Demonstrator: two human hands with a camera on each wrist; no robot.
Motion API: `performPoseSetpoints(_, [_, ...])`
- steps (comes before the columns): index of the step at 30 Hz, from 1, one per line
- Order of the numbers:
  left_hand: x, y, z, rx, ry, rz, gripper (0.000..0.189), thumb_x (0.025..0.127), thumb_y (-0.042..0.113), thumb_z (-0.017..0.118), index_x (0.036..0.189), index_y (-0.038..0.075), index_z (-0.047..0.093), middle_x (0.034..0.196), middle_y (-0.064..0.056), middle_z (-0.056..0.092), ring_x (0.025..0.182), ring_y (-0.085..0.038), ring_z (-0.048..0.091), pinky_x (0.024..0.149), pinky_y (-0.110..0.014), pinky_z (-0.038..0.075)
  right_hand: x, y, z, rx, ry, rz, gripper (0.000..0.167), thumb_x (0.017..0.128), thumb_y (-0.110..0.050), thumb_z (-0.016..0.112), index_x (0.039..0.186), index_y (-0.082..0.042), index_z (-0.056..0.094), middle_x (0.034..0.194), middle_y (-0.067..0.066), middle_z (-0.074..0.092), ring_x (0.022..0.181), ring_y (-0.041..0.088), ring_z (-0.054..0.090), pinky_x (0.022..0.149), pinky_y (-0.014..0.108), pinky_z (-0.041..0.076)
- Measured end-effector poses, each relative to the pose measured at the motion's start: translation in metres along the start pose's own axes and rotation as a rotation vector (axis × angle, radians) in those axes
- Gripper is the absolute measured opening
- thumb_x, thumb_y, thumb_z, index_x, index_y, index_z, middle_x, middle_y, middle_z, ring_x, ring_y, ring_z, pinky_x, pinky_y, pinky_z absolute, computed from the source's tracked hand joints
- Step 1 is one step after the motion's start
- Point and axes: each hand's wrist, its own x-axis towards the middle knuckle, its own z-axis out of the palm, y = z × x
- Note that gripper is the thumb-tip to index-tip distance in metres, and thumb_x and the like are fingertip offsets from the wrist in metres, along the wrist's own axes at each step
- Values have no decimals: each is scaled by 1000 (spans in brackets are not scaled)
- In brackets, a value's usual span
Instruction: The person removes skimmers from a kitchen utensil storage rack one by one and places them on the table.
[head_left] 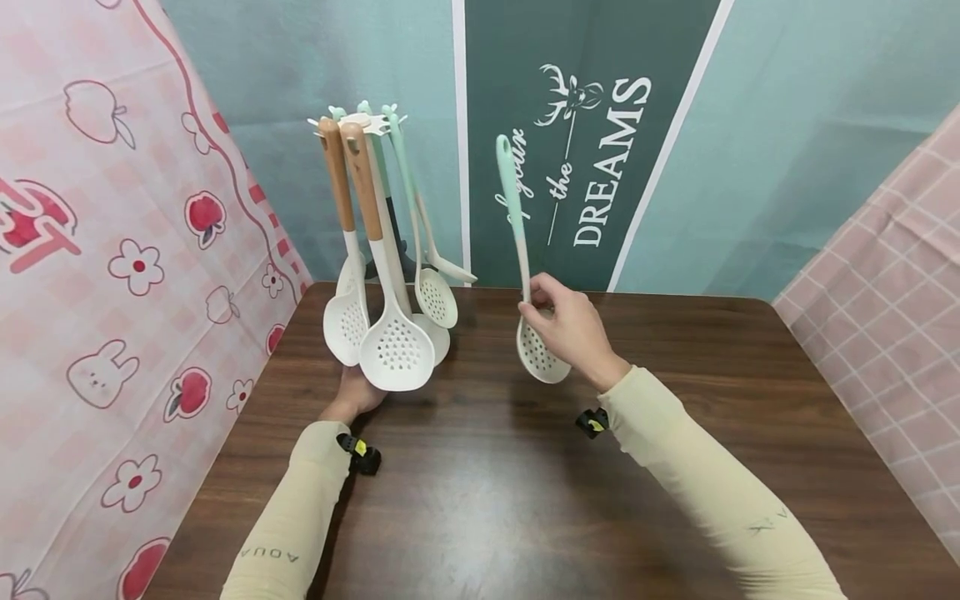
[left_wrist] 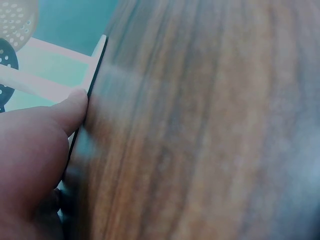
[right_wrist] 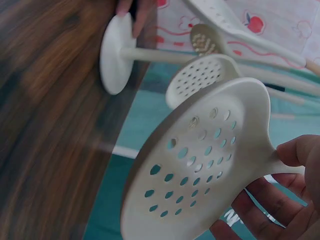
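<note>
A skimmer (head_left: 512, 187) with a mint handle is upright, its bowl down, just above or on the dark table. My right hand (head_left: 573, 329) pinches its pale neck just above the perforated bowl (right_wrist: 200, 160). To the left stands a white utensil stand (right_wrist: 114, 57) with a round base and a hooked top. My left hand (head_left: 358, 393) grips the edge of that base, and its thumb (left_wrist: 75, 107) lies on top of it. From the stand hang a wooden-handled skimmer (head_left: 397, 350), a second wooden-handled perforated utensil (head_left: 347, 325) and a mint-handled skimmer (head_left: 437, 298).
A pale ladle (head_left: 450, 268) and dark utensils hang at the stand's rear. The brown wooden table (head_left: 480, 483) reaches back to a teal cloth backdrop (head_left: 360, 50) with printed lettering. Pink patterned cloths (head_left: 82, 250) flank both sides.
</note>
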Motion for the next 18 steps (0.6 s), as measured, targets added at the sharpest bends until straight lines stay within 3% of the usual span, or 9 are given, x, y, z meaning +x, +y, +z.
performPoseSetpoints(7, [3,-12,6,60,-55,-11,63,100,38,52,151,3,39,158,-24,33,150,-40,21,120,-61,11,-24,25,-16,-23,19,29,8,98,-16,67,106,-13,65,94,4,74,84,22,69,78,46,53])
performPoseSetpoints(13, [3,-10,5,7,20,56,59,95,32,57,144,-1,47,151,-27,41,146,-44,27,119,-64,13,-42,40,-29,-58,34,26,10,99,-13,67,108,-13,64,91,4,72,81,21,68,74,44,52])
performPoseSetpoints(18, [3,-16,7,58,-22,35,62,97,34,55,148,1,42,154,-26,37,148,-42,24,119,-63,12,-53,50,-40,-99,34,44,16,98,-13,67,113,-13,62,92,4,72,83,22,70,75,48,54])
